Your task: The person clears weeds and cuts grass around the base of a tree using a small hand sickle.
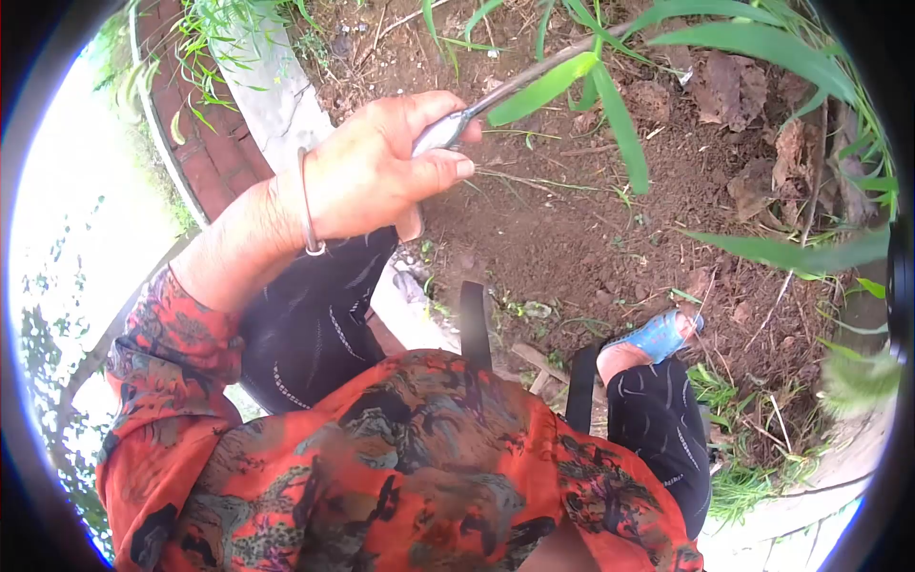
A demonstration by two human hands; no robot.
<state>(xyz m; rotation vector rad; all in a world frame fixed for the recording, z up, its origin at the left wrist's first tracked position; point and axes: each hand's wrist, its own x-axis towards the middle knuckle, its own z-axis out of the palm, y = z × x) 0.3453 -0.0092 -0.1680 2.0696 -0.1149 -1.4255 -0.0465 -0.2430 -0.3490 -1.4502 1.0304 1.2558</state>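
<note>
Above brown soil (534,238), the left hand (367,172) wraps its fingers round a tool (439,135); a careless swing might snag leaves (621,129).

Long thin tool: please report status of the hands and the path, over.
Left hand closed around handle. Right hand out of view. Green leaves by the shaft, contact unclear.

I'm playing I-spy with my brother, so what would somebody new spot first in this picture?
Probably the bright red patterned shirt, filling the bottom middle. Next comes the left hand, up and left of the middle, with a bracelet at its wrist, gripping a long thin tool beside green leaves. Then there's the blue shoe, right of the middle on brown soil.
</note>
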